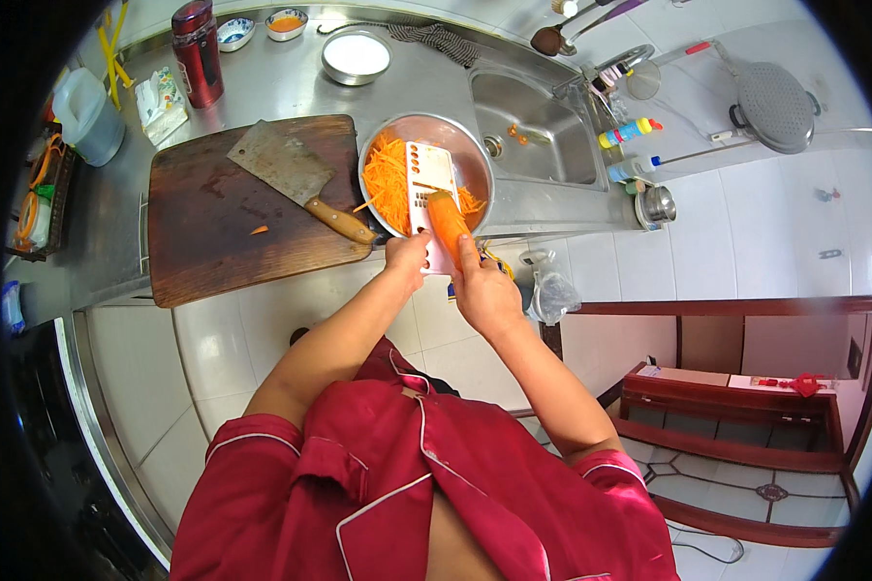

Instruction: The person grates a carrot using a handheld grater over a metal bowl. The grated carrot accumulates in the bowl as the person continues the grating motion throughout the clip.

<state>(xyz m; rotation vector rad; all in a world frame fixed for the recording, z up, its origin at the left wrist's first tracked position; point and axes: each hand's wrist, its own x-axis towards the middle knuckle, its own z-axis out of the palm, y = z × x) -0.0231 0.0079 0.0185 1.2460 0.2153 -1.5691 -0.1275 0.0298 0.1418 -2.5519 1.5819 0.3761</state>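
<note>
My left hand grips the near end of a white and pink handheld grater. The grater slants across a round stainless steel bowl, its far end inside the rim. In my right hand is a thick peeled carrot, its far tip lying on the grater's face near the slots. Shredded carrot is heaped in the bowl, mostly left of the grater, with some showing on the right.
Left of the bowl, a cleaver with a wooden handle lies on a dark wooden cutting board. A carrot scrap is on the board. A sink adjoins on the right. Behind stand a bowl of white contents and a red thermos.
</note>
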